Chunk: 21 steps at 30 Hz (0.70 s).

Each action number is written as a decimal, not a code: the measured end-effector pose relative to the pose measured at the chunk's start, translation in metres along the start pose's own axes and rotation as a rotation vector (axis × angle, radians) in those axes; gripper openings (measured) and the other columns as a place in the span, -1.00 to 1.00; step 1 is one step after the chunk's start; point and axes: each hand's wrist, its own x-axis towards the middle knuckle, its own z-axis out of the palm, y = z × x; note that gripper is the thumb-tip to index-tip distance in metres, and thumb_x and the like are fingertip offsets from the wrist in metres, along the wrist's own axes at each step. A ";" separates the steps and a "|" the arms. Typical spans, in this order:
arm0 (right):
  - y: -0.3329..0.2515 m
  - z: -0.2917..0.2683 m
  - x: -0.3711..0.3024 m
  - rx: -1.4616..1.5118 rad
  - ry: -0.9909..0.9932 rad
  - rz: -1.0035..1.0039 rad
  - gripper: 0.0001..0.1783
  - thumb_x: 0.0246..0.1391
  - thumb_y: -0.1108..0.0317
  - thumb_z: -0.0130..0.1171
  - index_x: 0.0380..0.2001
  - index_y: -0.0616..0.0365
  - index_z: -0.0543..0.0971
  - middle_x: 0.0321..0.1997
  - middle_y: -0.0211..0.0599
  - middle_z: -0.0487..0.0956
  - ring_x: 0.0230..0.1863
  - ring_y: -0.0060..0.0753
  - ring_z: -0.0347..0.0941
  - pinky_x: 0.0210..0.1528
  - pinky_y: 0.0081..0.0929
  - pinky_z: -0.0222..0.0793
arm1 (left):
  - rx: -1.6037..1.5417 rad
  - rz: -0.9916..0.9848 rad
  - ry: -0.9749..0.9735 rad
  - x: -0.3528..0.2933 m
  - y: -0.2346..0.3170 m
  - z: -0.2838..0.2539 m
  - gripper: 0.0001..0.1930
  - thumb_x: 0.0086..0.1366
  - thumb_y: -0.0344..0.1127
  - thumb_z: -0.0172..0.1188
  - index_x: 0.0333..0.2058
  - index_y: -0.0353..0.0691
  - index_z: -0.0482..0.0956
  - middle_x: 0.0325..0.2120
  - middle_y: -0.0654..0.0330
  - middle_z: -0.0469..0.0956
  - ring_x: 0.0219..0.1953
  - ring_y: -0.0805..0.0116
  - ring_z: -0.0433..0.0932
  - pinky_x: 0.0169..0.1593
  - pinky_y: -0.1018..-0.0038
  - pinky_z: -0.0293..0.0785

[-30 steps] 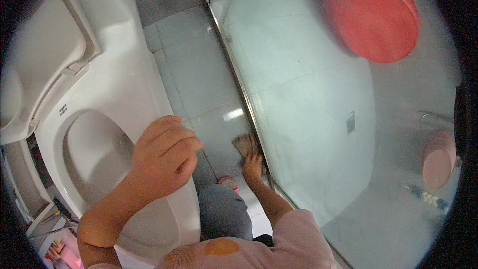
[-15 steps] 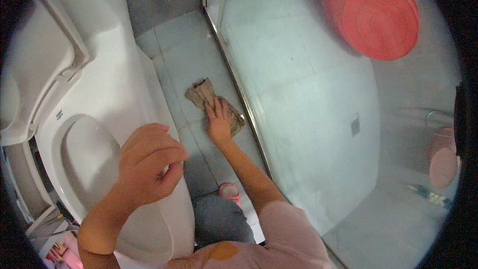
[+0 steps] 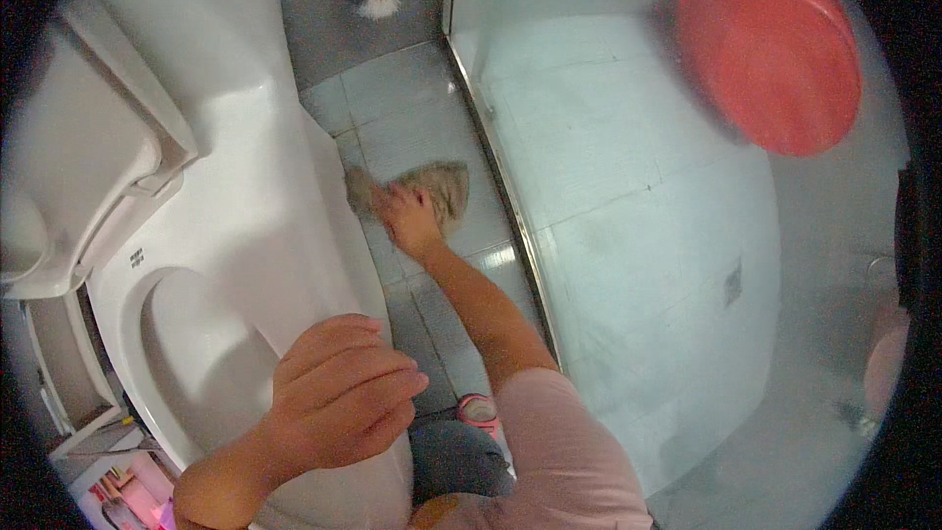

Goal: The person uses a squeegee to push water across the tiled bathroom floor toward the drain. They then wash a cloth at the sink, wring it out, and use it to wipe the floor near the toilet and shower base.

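Observation:
A crumpled brown-grey cloth [image 3: 439, 188] lies on the grey floor tiles between the toilet and the shower's metal edge. My right hand [image 3: 412, 219] presses on it, gripping it with bent fingers, and the cloth bunches out on both sides. My arm and the cloth are slightly blurred by motion. Closer to me, my left hand [image 3: 343, 393] hovers over the side of the white toilet [image 3: 235, 186]. Its fingers are curled in and pressed together, and I see nothing in them, though the palm is hidden.
A metal-edged glass screen [image 3: 500, 162] runs along the right of the tiled strip. Behind it are a red basin [image 3: 775, 49] and a floor drain [image 3: 733, 285]. A white toilet brush [image 3: 380, 4] hangs at the far wall. Cosmetics [image 3: 137, 491] sit at lower left.
My right hand has swept the cloth leftward toward the toilet base, and the cloth has spread sideways. My left hand sits lower and further right in view. The whole view has shifted slightly.

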 end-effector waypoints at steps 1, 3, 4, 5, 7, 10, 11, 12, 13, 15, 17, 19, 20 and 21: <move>-0.001 -0.003 -0.032 0.022 -0.041 -0.033 -0.56 -0.27 0.33 0.03 -0.17 -0.11 0.37 0.03 -0.51 0.23 0.05 -0.36 0.06 -0.06 -0.12 -0.05 | -0.022 0.007 -0.013 0.001 -0.003 0.003 -0.84 -0.29 -0.49 0.14 -0.60 -0.15 0.46 -0.57 0.28 0.44 -0.52 0.37 0.43 -0.32 0.38 0.41; -0.029 -0.008 -0.096 0.081 -0.155 -0.106 -0.51 -0.31 0.34 0.03 -0.15 -0.15 0.35 0.00 -0.54 0.26 0.04 -0.39 0.09 -0.05 -0.18 -0.06 | -0.019 0.003 -0.026 -0.002 -0.003 -0.001 -0.84 -0.28 -0.49 0.13 -0.60 -0.16 0.46 -0.58 0.27 0.44 -0.52 0.37 0.43 -0.31 0.38 0.41; -0.043 -0.021 -0.131 0.127 -0.270 -0.147 -0.52 -0.30 0.33 0.00 -0.15 -0.14 0.35 0.00 -0.55 0.26 0.04 -0.44 0.09 -0.05 -0.20 -0.05 | -0.022 0.003 -0.033 -0.004 -0.007 -0.001 -0.85 -0.28 -0.49 0.13 -0.59 -0.16 0.46 -0.58 0.27 0.44 -0.52 0.37 0.43 -0.31 0.38 0.41; -0.057 -0.017 -0.172 0.129 -0.310 -0.078 -0.56 -0.26 0.30 -0.04 -0.16 -0.16 0.36 -0.01 -0.57 0.27 0.02 -0.45 0.11 -0.04 -0.21 -0.06 | -0.027 0.014 -0.035 0.000 -0.004 -0.001 -0.84 -0.28 -0.49 0.12 -0.59 -0.16 0.46 -0.58 0.27 0.44 -0.52 0.37 0.42 -0.31 0.38 0.41; -0.088 -0.021 -0.240 0.183 -0.533 -0.008 -0.58 -0.25 0.24 -0.06 -0.18 -0.15 0.37 -0.07 -0.53 0.31 0.00 -0.46 0.11 -0.03 -0.19 -0.07 | -0.020 0.020 -0.039 0.003 -0.002 -0.003 -0.84 -0.29 -0.51 0.12 -0.59 -0.17 0.46 -0.59 0.27 0.43 -0.53 0.37 0.42 -0.31 0.38 0.41; -0.102 -0.025 -0.284 0.159 -0.392 -0.073 -0.61 -0.27 0.24 -0.03 -0.22 -0.08 0.39 -0.16 -0.44 0.34 -0.07 -0.33 0.13 -0.07 -0.18 -0.03 | -0.040 0.027 0.015 0.002 -0.005 0.001 -0.83 -0.29 -0.52 0.11 -0.59 -0.17 0.46 -0.59 0.27 0.43 -0.53 0.38 0.42 -0.31 0.38 0.41; -0.111 -0.039 -0.258 -0.099 -0.302 -0.031 -0.61 -0.28 0.26 -0.02 -0.23 -0.07 0.39 -0.18 -0.43 0.34 -0.09 -0.30 0.14 -0.09 -0.17 -0.01 | -0.028 0.025 0.023 0.002 -0.006 0.000 -0.83 -0.30 -0.52 0.11 -0.59 -0.17 0.46 -0.59 0.26 0.43 -0.53 0.38 0.42 -0.31 0.38 0.41; -0.108 -0.059 -0.224 -0.096 -0.289 0.063 -0.59 -0.30 0.29 0.00 -0.22 -0.06 0.38 -0.18 -0.41 0.34 -0.11 -0.27 0.14 -0.12 -0.17 0.00 | -0.013 0.017 0.031 0.000 -0.008 -0.001 -0.83 -0.30 -0.53 0.11 -0.59 -0.18 0.45 -0.59 0.26 0.43 -0.53 0.38 0.42 -0.30 0.38 0.41; -0.105 -0.080 -0.190 -0.095 -0.274 0.157 -0.57 -0.32 0.31 0.01 -0.22 -0.05 0.37 -0.19 -0.39 0.34 -0.13 -0.23 0.15 -0.15 -0.16 0.02 | -0.007 0.010 0.035 -0.002 -0.008 -0.002 -0.83 -0.30 -0.53 0.11 -0.59 -0.18 0.45 -0.59 0.26 0.43 -0.53 0.38 0.42 -0.30 0.38 0.41; -0.061 -0.085 -0.120 0.037 -0.220 0.327 -0.47 -0.37 0.37 0.04 -0.15 -0.04 0.33 -0.19 -0.34 0.32 -0.15 -0.18 0.15 -0.23 -0.14 0.04 | -0.015 0.013 0.025 0.001 -0.005 0.000 -0.83 -0.30 -0.52 0.11 -0.59 -0.18 0.46 -0.60 0.26 0.43 -0.53 0.38 0.42 -0.30 0.38 0.41; -0.024 -0.069 -0.064 -0.077 -0.059 0.414 -0.46 -0.34 0.36 0.03 -0.12 -0.11 0.30 -0.16 -0.31 0.30 -0.15 -0.18 0.15 -0.21 -0.11 0.03 | -0.022 0.019 0.001 0.003 -0.005 0.002 -0.82 -0.30 -0.52 0.12 -0.58 -0.18 0.46 -0.60 0.26 0.43 -0.53 0.37 0.42 -0.30 0.38 0.41; 0.001 -0.055 -0.019 -0.177 0.073 0.431 -0.50 -0.25 0.31 0.00 -0.09 -0.13 0.29 -0.18 -0.26 0.31 -0.13 -0.18 0.15 -0.16 -0.07 0.01 | -0.016 0.022 -0.033 0.004 -0.003 0.001 -0.82 -0.29 -0.50 0.13 -0.57 -0.18 0.46 -0.59 0.26 0.42 -0.52 0.37 0.42 -0.29 0.38 0.41; 0.011 -0.048 -0.006 -0.173 0.037 0.428 -0.51 -0.22 0.28 -0.01 -0.09 -0.10 0.28 -0.19 -0.24 0.31 -0.13 -0.17 0.16 -0.15 -0.05 0.01 | -0.023 0.029 -0.036 0.004 -0.002 0.001 -0.82 -0.29 -0.50 0.13 -0.57 -0.18 0.46 -0.58 0.26 0.42 -0.52 0.37 0.42 -0.29 0.37 0.41; 0.021 -0.044 0.004 -0.172 0.001 0.428 -0.51 -0.20 0.25 -0.03 -0.08 -0.06 0.27 -0.19 -0.23 0.31 -0.14 -0.16 0.17 -0.14 -0.04 0.00 | -0.032 0.040 -0.040 0.005 0.000 0.003 -0.81 -0.29 -0.49 0.13 -0.56 -0.18 0.46 -0.57 0.26 0.42 -0.51 0.36 0.42 -0.29 0.37 0.41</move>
